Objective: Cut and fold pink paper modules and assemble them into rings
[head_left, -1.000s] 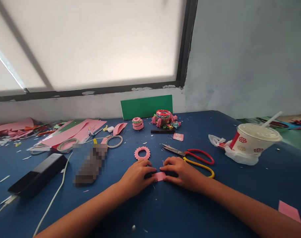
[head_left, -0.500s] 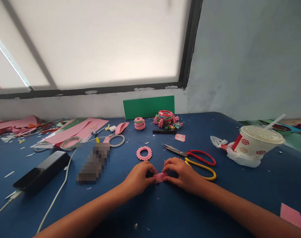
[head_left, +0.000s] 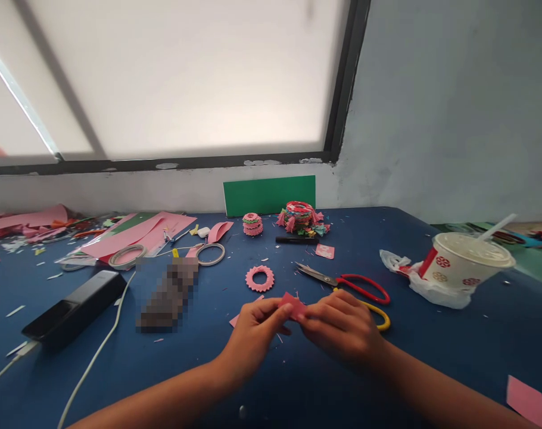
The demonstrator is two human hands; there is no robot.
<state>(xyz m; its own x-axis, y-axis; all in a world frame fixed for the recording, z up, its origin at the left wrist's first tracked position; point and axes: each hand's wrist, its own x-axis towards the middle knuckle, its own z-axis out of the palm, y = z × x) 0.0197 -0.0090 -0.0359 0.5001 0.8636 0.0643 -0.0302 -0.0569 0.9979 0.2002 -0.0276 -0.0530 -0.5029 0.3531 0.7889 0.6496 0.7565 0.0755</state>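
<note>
Between my two hands is a small piece of pink paper [head_left: 292,305], raised a little off the blue table. My left hand [head_left: 258,328] pinches its left side with thumb and fingers. On the right edge, the fingers of my right hand [head_left: 342,322] are closed on the same paper. Another pink paper strip [head_left: 236,320] lies partly hidden behind my left hand. Just beyond sits a pink paper ring [head_left: 259,278] with a toothed edge. Scissors [head_left: 329,279] with one red and one yellow handle lie behind my right hand, which covers part of the yellow loop.
Farther back are a stack of pink rings [head_left: 252,224], a colourful paper stack [head_left: 300,217], a black pen [head_left: 296,240] and a green card [head_left: 271,195]. A drink cup [head_left: 465,262] stands right. Tape rolls [head_left: 211,254], a black device [head_left: 74,307] and its white cable [head_left: 108,339] lie left.
Both hands have lifted and turned the pink paper, which now shows a darker face. A pink strip now shows on the table behind my left hand.
</note>
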